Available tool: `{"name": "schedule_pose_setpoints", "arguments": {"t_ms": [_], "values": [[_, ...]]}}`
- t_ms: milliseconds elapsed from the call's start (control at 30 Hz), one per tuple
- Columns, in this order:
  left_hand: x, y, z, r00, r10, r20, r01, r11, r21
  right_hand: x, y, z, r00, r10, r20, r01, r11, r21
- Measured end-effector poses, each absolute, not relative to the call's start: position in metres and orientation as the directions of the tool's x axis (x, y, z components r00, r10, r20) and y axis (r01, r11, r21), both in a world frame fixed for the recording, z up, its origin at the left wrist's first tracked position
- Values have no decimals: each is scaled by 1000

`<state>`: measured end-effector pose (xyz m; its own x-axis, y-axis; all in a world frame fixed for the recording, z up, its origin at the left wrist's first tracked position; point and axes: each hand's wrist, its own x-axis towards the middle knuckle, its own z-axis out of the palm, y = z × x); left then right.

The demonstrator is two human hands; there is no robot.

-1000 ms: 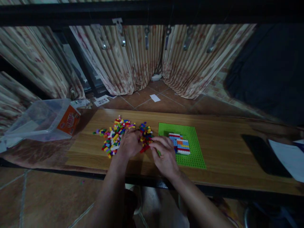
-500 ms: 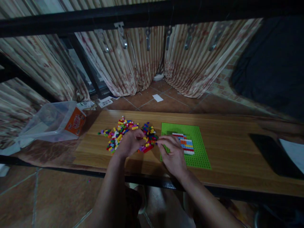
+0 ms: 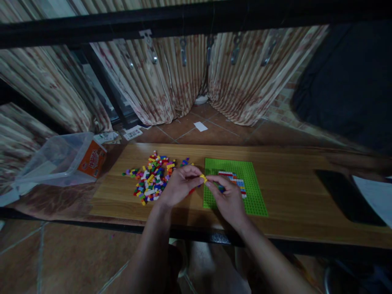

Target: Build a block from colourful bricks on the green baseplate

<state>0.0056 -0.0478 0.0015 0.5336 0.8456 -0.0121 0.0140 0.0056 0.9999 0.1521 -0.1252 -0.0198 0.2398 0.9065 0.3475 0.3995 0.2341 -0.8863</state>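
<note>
Between the fingertips of both hands is a small yellow toy brick (image 3: 203, 178). My left hand (image 3: 180, 183) pinches it from the left, and my right hand (image 3: 226, 196) has thumb and forefinger closed on its right side. They meet at the left edge of a green studded baseplate (image 3: 257, 192). On that plate sits a flat build of striped bricks (image 3: 240, 183) in white, red, blue and yellow, partly covered by my right hand. Left of my hands spreads a pile of loose coloured bricks (image 3: 151, 179), some hidden behind my left hand.
A clear plastic bin (image 3: 58, 159) with an orange label stands beyond the left end of the wooden table (image 3: 294, 192). At the right lie a black flat object (image 3: 346, 200) and white paper (image 3: 375, 196). Curtains (image 3: 171, 81) hang behind a dark rail.
My left hand has moved right from the brick pile to meet my right hand. The yellow brick now shows between both hands' fingertips. The view has shifted slightly.
</note>
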Motion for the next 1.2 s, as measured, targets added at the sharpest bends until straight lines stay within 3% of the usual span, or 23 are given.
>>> {"name": "schedule_pose_setpoints", "arguments": {"t_ms": [200,333,500,633,867,1200], "values": [[12,-48,1,472,881,17,13,-26,1000,205,-123,-20,351,877,327,493,124,-861],[7,-44,-1,423,906,-6,83,-32,996,252,-122,-27,412,830,376,631,38,-775],[9,-43,-5,450,893,-15,179,-73,981,269,-125,-33,302,878,372,776,0,-630],[14,-45,-4,488,873,-13,221,-109,969,267,-126,-33,208,916,343,810,36,-586],[14,-44,-5,494,869,-23,256,-120,959,268,-128,-31,197,934,298,801,22,-598],[13,-42,-8,500,866,-8,275,-150,950,264,-118,-35,281,946,164,658,-65,-750]]}}
